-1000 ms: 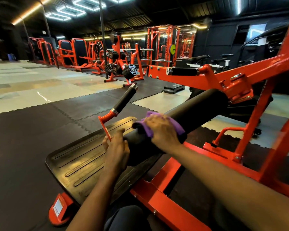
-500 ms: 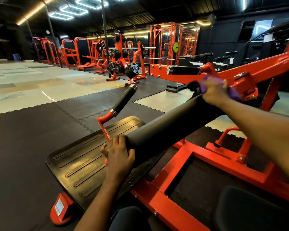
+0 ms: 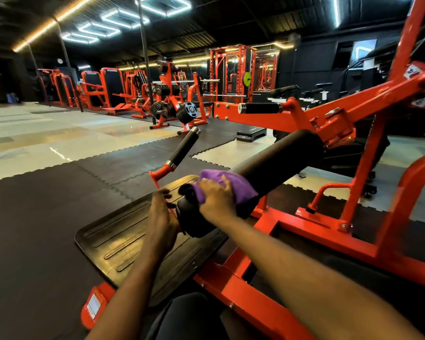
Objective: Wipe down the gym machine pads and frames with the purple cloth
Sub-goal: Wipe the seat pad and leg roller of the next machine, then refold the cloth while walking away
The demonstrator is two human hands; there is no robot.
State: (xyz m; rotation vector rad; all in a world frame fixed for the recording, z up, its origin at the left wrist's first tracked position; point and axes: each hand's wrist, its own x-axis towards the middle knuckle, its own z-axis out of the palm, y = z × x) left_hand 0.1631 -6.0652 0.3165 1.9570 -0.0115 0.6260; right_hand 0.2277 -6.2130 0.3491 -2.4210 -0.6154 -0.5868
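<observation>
Right hand [image 3: 216, 200] clasps the purple cloth [image 3: 234, 184] round the roller pad [image 3: 280, 158] to scrub it; left hand [image 3: 161, 220], fingers relaxed, steadies its end.

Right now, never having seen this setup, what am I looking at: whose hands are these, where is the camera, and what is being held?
There is only one view, from a camera worn on a person's head, looking down along their own bare arms. The right hand wraps a purple cloth over the near end of a black roller pad, which is part of an orange gym machine frame. The left hand is at the pad's end face; whether it grips anything is unclear. Below them lies a ribbed black footplate on dark floor mats. More orange machines stand behind.
</observation>
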